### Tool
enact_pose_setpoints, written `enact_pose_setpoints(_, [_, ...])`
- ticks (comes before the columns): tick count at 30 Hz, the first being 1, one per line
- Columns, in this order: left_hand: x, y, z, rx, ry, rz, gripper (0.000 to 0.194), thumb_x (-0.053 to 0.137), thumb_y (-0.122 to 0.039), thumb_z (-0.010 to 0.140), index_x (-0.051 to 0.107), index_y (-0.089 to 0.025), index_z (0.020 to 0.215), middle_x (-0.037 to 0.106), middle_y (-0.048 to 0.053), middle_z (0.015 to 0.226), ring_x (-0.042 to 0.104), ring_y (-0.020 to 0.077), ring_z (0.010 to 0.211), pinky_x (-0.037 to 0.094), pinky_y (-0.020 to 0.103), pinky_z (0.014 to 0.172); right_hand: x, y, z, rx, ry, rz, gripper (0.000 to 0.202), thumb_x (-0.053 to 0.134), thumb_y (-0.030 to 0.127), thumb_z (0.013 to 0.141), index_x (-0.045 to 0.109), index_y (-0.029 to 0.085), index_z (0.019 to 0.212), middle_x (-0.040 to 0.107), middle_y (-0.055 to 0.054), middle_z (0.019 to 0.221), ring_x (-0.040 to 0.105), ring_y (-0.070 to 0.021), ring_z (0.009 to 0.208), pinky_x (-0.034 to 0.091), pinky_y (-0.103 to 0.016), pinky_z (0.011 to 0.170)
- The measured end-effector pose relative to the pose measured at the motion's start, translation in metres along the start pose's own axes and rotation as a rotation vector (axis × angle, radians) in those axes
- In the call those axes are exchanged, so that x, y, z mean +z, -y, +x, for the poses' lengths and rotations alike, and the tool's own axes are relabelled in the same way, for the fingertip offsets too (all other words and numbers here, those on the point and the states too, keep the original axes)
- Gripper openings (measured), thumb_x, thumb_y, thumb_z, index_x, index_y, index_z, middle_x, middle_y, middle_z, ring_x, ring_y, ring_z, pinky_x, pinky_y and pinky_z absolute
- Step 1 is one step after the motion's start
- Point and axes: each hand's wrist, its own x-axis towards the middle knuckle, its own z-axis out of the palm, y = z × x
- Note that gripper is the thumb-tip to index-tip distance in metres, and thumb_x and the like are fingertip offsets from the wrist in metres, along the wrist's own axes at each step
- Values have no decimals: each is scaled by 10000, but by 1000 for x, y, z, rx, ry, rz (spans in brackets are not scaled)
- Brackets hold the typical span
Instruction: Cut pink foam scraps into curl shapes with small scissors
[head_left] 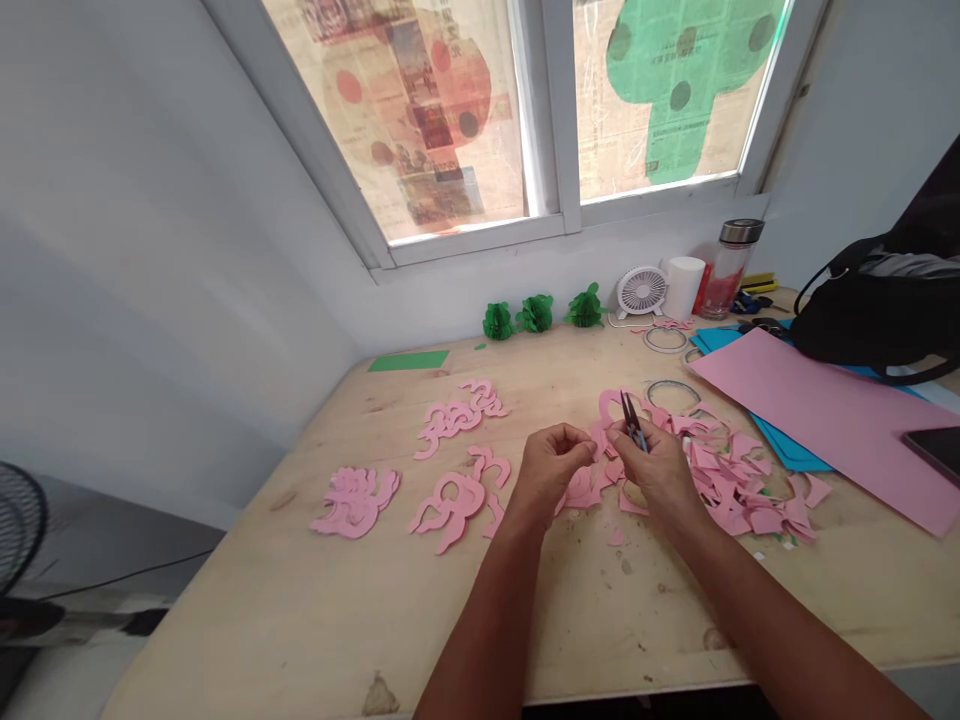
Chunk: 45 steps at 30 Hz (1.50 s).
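Observation:
My right hand (pixel 656 465) is closed around small dark-bladed scissors (pixel 631 420), whose tips point up and away from me. My left hand (pixel 553 465) is closed in a pinch beside it, fingertips at the edge of a pink paper piece (pixel 600 440) between the two hands. Part of that paper is hidden by my fingers. Pink paper scraps (pixel 742 480) lie heaped right of and beneath my right hand. Left of my left hand rest curly pink cut-outs (pixel 454 500), more of them (pixel 454 420) farther back, and a stacked set (pixel 356 500).
Along the wall stand green paper ornaments (pixel 536 315), a white fan (pixel 642 292), a white cylinder (pixel 684 288) and a glass bottle (pixel 731 275). Pink sheet (pixel 832 430), blue sheets (pixel 787 440), a black bag (pixel 877 310) and a phone (pixel 934 448) occupy the right. Tape rings (pixel 673 392) lie behind the scraps.

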Motion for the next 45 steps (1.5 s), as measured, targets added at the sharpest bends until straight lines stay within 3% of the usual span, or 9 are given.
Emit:
enact_pose_setpoints(3, [0,1,2,31,-81,-56,109,674,-225,598,610,-137,610,561,2,581,496,89,566,400,211,598,1,3,-4,-4,36,50,321,584,495,708,557,179,755,319,68,485,253,-82,412,168,-225,388])
enact_pose_setpoints(6, [-1,3,4,66,-139,-125,121,670,-242,614,605,-141,629,556,-5,582,504,89,574,407,219,618,4,3,-9,1,152,128,358,501,531,764,556,178,750,300,72,459,240,-81,398,161,-224,385])
enact_pose_setpoints(11, [0,7,4,90,-197,-234,132,666,-248,623,592,-142,651,559,-11,605,517,91,570,428,248,636,13,-4,-15,94,289,176,404,482,556,772,545,161,713,327,71,440,227,-62,374,141,-218,379])
enact_pose_setpoints(31, [11,-2,-4,120,-235,-186,103,625,-206,629,562,-126,613,524,-25,507,495,80,477,428,241,583,14,-9,-15,101,306,241,392,474,512,818,561,140,727,312,83,415,202,-40,358,112,-207,377])
enact_pose_setpoints(45, [12,4,-3,165,-196,-172,114,625,-216,643,557,-129,616,504,-28,488,485,85,463,417,240,556,15,-8,-15,114,280,243,380,493,497,814,560,139,708,308,84,400,205,-39,348,108,-204,369])
